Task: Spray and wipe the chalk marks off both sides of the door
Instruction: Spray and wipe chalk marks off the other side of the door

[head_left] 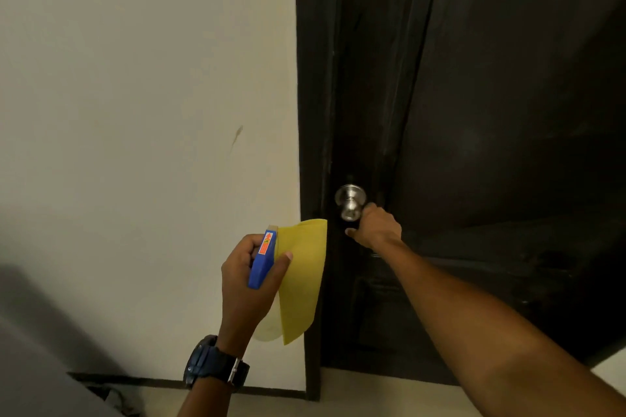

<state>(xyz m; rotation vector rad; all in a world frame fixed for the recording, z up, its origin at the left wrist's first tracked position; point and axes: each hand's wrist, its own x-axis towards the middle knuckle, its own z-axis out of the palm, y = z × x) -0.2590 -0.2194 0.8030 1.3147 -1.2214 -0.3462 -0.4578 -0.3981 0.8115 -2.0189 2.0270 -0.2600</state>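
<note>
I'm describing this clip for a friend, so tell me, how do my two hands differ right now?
The left hand grips a blue spray bottle together with a yellow cloth, while the right hand carries neither and reaches to the door beside the silver knob. The left hand sits near the camera by the white wall; the right hand is stretched farther out. The left wrist wears a dark watch; the right wrist is bare. Both arms are sleeveless in view.

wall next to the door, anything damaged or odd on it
One small thing: a short brownish streak on the pale wall, left of the dark door and above the silver knob. It looks like a scuff or stain. Nothing else stands out; no chalk marks show on the door in this dim view.
</note>
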